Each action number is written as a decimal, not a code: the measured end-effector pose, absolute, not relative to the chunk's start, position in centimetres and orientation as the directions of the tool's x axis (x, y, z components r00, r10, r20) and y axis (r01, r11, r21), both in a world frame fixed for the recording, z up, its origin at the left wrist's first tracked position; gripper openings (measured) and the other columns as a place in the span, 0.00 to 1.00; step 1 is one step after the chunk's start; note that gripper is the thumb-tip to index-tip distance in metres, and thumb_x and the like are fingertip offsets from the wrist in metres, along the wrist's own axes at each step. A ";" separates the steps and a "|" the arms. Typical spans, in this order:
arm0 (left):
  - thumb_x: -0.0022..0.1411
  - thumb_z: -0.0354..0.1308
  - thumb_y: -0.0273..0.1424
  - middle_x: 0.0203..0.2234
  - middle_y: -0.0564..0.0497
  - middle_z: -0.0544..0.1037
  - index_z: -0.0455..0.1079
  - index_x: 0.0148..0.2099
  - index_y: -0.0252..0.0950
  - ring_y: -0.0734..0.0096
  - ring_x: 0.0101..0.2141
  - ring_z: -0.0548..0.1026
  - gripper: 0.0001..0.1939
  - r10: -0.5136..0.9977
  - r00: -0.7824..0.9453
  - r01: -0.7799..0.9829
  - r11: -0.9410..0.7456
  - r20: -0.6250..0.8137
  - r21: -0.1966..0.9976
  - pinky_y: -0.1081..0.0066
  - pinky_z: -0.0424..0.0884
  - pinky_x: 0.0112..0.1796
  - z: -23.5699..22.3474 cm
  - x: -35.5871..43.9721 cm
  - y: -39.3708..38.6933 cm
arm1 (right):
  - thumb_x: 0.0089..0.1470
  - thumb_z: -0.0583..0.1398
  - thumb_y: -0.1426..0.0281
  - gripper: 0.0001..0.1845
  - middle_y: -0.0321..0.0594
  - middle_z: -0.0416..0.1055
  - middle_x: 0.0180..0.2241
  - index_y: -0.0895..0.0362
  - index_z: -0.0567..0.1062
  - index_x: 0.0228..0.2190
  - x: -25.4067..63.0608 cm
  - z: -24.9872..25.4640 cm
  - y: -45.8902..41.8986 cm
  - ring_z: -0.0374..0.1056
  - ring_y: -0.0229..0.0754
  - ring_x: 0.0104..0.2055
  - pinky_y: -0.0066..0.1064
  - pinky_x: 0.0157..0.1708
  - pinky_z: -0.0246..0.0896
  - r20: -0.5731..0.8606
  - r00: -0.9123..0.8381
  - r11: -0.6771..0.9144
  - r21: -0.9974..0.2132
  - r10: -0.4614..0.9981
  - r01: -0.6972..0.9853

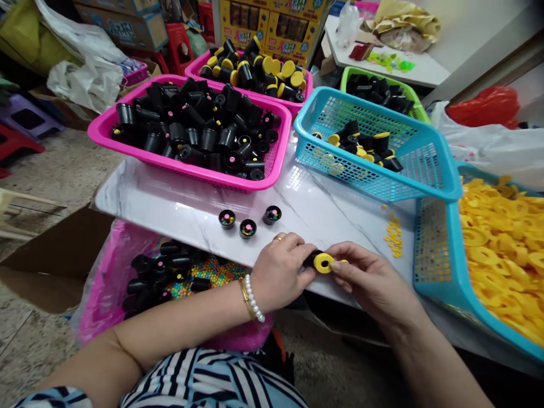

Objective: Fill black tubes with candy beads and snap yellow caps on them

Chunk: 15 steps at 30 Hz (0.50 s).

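Observation:
Near the table's front edge, my left hand (283, 272) is closed around a small black plastic cup (311, 259) tilted toward the right. On the cup's end sits a yellow ring-shaped lid (323, 263) with a dark hole in its middle. My right hand (361, 275) pinches the lid's right edge between thumb and fingers. A bit of yellow also shows behind the right thumb; its shape is mostly hidden. Just beyond my left hand stand three upright black cups (247, 228) with coloured beads and a pink piece inside.
A pink basket (187, 170) of black cups is at the back left. One blue basket (378, 184) holds yellow-lidded cups; another blue basket (437, 255) holds yellow rings. Tiny yellow pieces (394, 235) lie right. Below left, a pink tub (96, 300) holds beads and cups.

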<state>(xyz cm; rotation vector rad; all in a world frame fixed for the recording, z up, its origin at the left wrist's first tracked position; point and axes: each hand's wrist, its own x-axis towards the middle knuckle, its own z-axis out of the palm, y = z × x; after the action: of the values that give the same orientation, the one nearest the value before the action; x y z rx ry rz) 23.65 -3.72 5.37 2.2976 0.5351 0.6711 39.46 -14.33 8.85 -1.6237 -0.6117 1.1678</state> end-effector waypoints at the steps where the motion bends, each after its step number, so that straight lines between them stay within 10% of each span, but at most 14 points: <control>1: 0.62 0.61 0.30 0.38 0.47 0.75 0.74 0.45 0.35 0.62 0.40 0.72 0.09 0.536 0.786 0.194 -0.686 0.307 0.701 0.64 0.71 0.43 5.4 23.6 -3.7 | 0.41 0.73 0.60 0.18 0.34 0.71 0.22 0.57 0.78 0.31 39.0 8.9 -14.0 0.58 0.30 0.19 0.23 0.19 0.53 -0.400 0.408 -0.372 -0.916 0.821 -0.149; 15: 0.61 0.60 0.29 0.31 0.49 0.74 0.75 0.40 0.34 0.66 0.34 0.72 0.06 0.477 0.855 0.175 -0.634 0.203 0.753 0.68 0.68 0.38 7.0 23.4 -3.1 | 0.37 0.74 0.56 0.23 0.37 0.73 0.19 0.56 0.72 0.27 38.1 9.0 -13.1 0.69 0.38 0.20 0.29 0.23 0.68 -0.465 0.447 -0.413 -0.885 0.764 -0.214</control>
<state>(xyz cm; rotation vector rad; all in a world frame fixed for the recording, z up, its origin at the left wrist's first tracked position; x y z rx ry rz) 23.41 -3.13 7.02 2.2471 0.4705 0.4980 38.06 -13.06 9.03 -1.6561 -0.4841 1.1742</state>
